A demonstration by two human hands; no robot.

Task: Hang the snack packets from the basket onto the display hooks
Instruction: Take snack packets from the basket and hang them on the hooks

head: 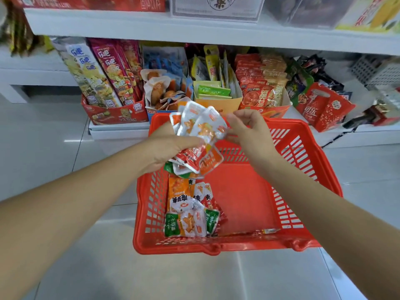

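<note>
Holding a bundle of snack packets [200, 135] above the red basket [216, 249], the left hand [171, 146] grips it around the middle, so the packets fan up and away at the top and hang down below the fist. The right hand [249, 131] is just beside it w/ curled fingers at the right edge of the top packet [207, 126] and seems to pinch it there. This packet lies to the left of the right hand, long axis tilted up-left – so the right hand is the nearer one to pull it free, I think. More packets [188, 211] lie in the basket's left part, near the front wall. No display hooks are visible; only shelf boxes [114, 113] behind.
</note>
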